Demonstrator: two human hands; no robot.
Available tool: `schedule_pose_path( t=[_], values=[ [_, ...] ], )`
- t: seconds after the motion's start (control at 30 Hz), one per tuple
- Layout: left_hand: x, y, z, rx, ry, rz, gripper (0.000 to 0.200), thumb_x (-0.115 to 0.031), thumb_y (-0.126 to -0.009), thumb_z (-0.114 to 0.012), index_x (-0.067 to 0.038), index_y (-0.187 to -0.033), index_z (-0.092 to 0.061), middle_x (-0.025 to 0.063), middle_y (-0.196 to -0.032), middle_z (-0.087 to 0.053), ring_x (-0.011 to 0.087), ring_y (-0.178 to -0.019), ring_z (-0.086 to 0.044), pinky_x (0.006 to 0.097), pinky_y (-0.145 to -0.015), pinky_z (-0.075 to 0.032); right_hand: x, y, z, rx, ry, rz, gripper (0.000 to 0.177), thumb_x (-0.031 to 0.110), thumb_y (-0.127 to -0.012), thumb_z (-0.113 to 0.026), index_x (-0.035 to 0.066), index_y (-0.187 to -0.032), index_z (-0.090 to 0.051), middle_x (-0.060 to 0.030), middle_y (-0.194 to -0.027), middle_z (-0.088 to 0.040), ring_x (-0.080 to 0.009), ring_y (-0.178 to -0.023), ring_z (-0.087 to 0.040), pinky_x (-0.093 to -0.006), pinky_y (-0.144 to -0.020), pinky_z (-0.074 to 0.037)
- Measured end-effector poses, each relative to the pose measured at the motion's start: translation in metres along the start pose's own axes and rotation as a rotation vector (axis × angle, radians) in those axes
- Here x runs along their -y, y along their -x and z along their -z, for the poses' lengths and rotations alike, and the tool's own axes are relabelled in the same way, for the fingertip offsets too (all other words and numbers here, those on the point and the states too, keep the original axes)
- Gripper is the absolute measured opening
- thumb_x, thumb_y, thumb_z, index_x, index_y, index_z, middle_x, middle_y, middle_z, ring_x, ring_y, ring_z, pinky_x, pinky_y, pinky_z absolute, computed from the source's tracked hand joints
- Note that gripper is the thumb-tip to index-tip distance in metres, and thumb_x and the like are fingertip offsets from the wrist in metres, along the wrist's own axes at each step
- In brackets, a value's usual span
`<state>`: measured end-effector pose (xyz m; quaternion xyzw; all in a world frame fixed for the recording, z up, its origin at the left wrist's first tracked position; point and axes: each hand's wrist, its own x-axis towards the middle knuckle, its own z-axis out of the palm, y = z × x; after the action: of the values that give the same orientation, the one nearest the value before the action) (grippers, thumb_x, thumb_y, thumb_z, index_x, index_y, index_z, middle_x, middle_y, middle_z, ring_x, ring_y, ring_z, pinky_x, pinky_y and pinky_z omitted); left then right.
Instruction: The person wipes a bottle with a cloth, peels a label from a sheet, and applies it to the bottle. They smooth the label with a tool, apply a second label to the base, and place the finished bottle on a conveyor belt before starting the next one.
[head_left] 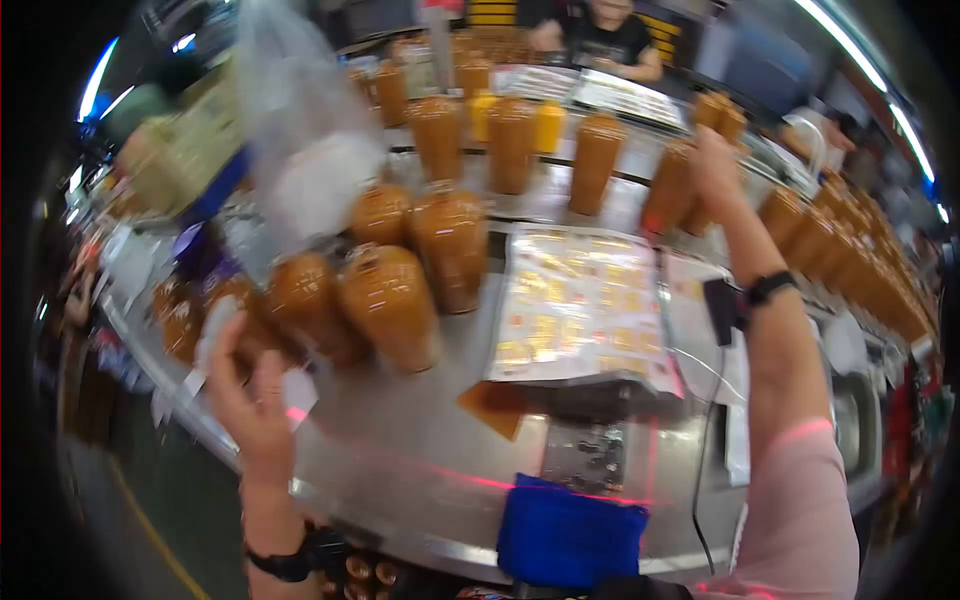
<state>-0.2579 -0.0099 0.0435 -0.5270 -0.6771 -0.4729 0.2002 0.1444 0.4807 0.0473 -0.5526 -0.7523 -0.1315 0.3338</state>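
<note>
Glossy brown bottles, perhaps ceramic, stand on a metal worktable. My right hand (pixel 716 170) is stretched far out, its fingers closed at the top of a brown bottle (pixel 668 190); blur hides the exact grip. At the left, my left hand (pixel 250 395) has its fingers curled around a crumpled white cloth or tissue (pixel 214 328). Just beyond it is a brown bottle (pixel 255 325), with several more beside it, such as a tilted-looking bottle (pixel 388 305). A sheet of gold labels (pixel 580 305) lies between my arms.
A blue cloth (pixel 572 530) lies at the near table edge (pixel 420 540). An amber flat piece (pixel 500 408) is by the label sheet. A clear plastic bag (pixel 310 130) stands at the left. Rows of bottles (pixel 850 250) fill the right; another person (pixel 610 40) sits opposite.
</note>
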Motion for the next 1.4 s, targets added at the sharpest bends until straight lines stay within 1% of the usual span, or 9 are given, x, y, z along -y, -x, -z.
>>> schedule_pose_path(
  t=[0.2,0.3,0.4,0.57,0.7,0.8,1.0,1.13,1.4],
  values=[
    [-0.096,0.033,0.003,0.199,0.194,0.009,0.042,-0.019,-0.087,-0.068,-0.007,-0.126,-0.059,0.0161,-0.130,-0.058,0.0366,-0.118,-0.054,0.0455,-0.100,-0.041,-0.081,0.021,0.034,-0.021,-0.044,0.149,0.021,0.020,-0.092,-0.060,0.002,-0.103,-0.056,-0.0154,-0.098,-0.061,-0.0353,-0.095,-0.060,-0.0428,-0.084,-0.046],
    [-0.115,0.046,-0.006,0.151,0.208,-0.201,0.044,-0.022,-0.089,-0.067,-0.007,-0.129,-0.055,0.0149,-0.128,-0.059,0.0354,-0.110,-0.056,0.0425,-0.097,-0.042,-0.124,0.018,0.056,-0.139,-0.163,0.410,0.014,0.014,-0.095,-0.056,0.001,-0.092,-0.052,-0.0159,-0.089,-0.055,-0.0325,-0.082,-0.056,-0.0408,-0.075,-0.044],
    [-0.143,0.066,-0.012,0.438,0.399,-0.014,0.052,-0.023,-0.091,-0.064,-0.006,-0.137,-0.046,0.0177,-0.125,-0.059,0.0355,-0.108,-0.059,0.0439,-0.090,-0.045,-0.074,0.042,0.181,0.081,-0.232,0.382,0.017,0.017,-0.100,-0.053,0.001,-0.098,-0.055,-0.0096,-0.086,-0.053,-0.0232,-0.080,-0.054,-0.0356,-0.074,-0.044],
    [-0.215,0.068,-0.058,0.477,0.850,-0.216,0.097,-0.034,-0.081,-0.070,0.004,-0.151,-0.014,0.0332,-0.140,-0.038,0.0458,-0.130,-0.039,0.0476,-0.111,-0.030,0.006,0.131,0.311,0.187,-0.513,0.214,0.021,0.022,-0.104,-0.049,0.002,-0.103,-0.055,-0.0058,-0.092,-0.055,-0.0149,-0.086,-0.052,-0.0289,-0.081,-0.043],
    [-0.260,0.070,-0.057,0.600,1.064,-0.042,0.110,-0.041,-0.071,-0.078,0.002,-0.150,-0.015,0.0325,-0.133,-0.047,0.0452,-0.120,-0.050,0.0433,-0.105,-0.039,0.061,0.213,0.313,0.355,-0.912,0.272,0.028,0.022,-0.103,-0.049,-0.002,-0.117,-0.056,-0.0081,-0.118,-0.056,-0.0160,-0.113,-0.052,-0.0301,-0.100,-0.038],
    [-0.245,0.094,-0.049,0.715,1.214,0.232,0.102,-0.044,-0.073,-0.078,0.003,-0.146,-0.024,0.0276,-0.125,-0.054,0.0378,-0.115,-0.056,0.0394,-0.100,-0.044,0.076,0.259,0.275,0.387,-1.043,0.064,0.032,0.031,-0.105,-0.044,0.000,-0.111,-0.054,-0.0096,-0.115,-0.054,-0.0182,-0.110,-0.051,-0.0311,-0.101,-0.036],
    [-0.218,0.126,-0.052,0.872,1.424,0.876,0.090,-0.054,-0.082,-0.070,0.007,-0.138,-0.035,0.0248,-0.127,-0.055,0.0299,-0.118,-0.056,0.0364,-0.098,-0.045,0.081,0.349,0.215,0.664,-1.331,-0.309,0.052,0.037,-0.107,-0.039,0.000,-0.143,-0.042,-0.0134,-0.137,-0.051,-0.0210,-0.124,-0.050,-0.0332,-0.106,-0.037],
    [-0.224,0.127,-0.079,0.890,1.088,0.856,0.106,-0.061,-0.083,-0.066,0.012,-0.145,-0.021,0.0281,-0.137,-0.048,0.0312,-0.127,-0.051,0.0372,-0.101,-0.044,0.084,0.361,0.206,0.606,-1.386,-0.479,0.054,0.039,-0.106,-0.039,0.005,-0.147,-0.038,-0.0125,-0.140,-0.049,-0.0218,-0.124,-0.051,-0.0341,-0.104,-0.041],
    [-0.225,0.117,-0.097,0.913,1.121,0.879,0.108,-0.062,-0.081,-0.065,0.010,-0.147,-0.021,0.0292,-0.147,-0.037,0.0342,-0.137,-0.039,0.0395,-0.110,-0.035,0.070,0.347,0.177,0.605,-1.447,-0.574,0.054,0.038,-0.105,-0.041,0.005,-0.148,-0.038,-0.0119,-0.139,-0.051,-0.0226,-0.121,-0.054,-0.0346,-0.101,-0.045]
  ],
)
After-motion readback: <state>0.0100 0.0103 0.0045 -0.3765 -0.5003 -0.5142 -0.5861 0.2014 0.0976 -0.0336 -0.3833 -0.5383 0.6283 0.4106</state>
